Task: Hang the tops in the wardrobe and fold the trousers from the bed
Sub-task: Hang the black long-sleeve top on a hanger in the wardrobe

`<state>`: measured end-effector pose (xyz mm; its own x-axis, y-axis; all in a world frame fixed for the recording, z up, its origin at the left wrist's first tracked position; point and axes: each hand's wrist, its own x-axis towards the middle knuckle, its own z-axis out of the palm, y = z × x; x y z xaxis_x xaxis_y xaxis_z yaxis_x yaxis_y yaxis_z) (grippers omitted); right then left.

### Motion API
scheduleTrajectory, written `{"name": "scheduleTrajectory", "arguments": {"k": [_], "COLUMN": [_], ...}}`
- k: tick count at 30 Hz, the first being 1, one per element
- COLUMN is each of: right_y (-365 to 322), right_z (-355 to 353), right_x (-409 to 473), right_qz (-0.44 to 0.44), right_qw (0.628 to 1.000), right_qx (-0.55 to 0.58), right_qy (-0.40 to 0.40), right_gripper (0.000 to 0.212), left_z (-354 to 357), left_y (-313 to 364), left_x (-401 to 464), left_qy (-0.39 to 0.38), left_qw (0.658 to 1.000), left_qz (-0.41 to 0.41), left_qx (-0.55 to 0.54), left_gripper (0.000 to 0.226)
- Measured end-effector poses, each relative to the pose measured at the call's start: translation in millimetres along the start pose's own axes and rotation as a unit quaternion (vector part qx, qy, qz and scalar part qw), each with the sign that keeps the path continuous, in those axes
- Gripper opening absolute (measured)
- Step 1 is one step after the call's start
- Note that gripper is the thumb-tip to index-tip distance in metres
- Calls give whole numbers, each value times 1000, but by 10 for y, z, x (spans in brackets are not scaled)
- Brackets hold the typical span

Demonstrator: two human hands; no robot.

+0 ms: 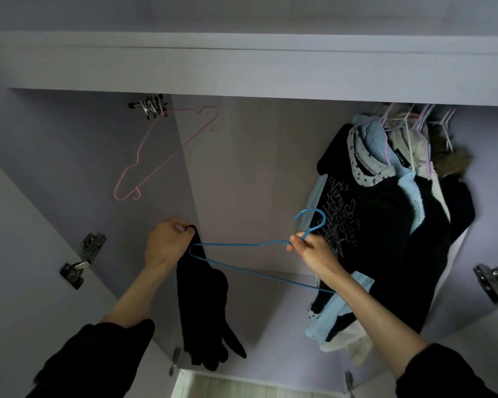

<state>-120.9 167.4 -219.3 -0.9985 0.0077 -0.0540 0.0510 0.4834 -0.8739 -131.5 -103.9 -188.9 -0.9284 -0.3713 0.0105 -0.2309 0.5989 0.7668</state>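
I look up into an open wardrobe (242,70). My left hand (166,242) pinches the top edge of a black top (204,305), which hangs down limp below it. My right hand (311,251) grips a blue wire hanger (242,245) at the base of its hook. The hanger's left end sits at the black top beside my left fingers. The hanger lies roughly level between both hands, well below the rail.
An empty pink wire hanger (167,150) hangs at the upper left beside several metal clips (150,106). Several hung tops, one black with silver print (365,219), crowd the right side. Door hinges (82,259) show on both open doors.
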Motion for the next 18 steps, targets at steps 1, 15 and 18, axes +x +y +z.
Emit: {"name": "scheduleTrajectory", "arguments": {"k": [1,15,18], "right_y": [-43,-508,-543], "right_z": [15,325,277], "right_x": [-2,-108,-109], "right_qz": [-12,-101,-87], "right_qw": [1000,988,987], "right_qx": [-10,97,118], "right_qy": [-2,62,67], "right_gripper": [32,38,35], "left_z": [17,99,90], "left_y": [42,632,628], "left_x": [-27,-403,-388], "left_qy": [-9,-47,-59], "left_qw": [999,952,920], "left_qz": [22,271,350], "left_qx": [30,137,163], "left_gripper": [10,15,19]}}
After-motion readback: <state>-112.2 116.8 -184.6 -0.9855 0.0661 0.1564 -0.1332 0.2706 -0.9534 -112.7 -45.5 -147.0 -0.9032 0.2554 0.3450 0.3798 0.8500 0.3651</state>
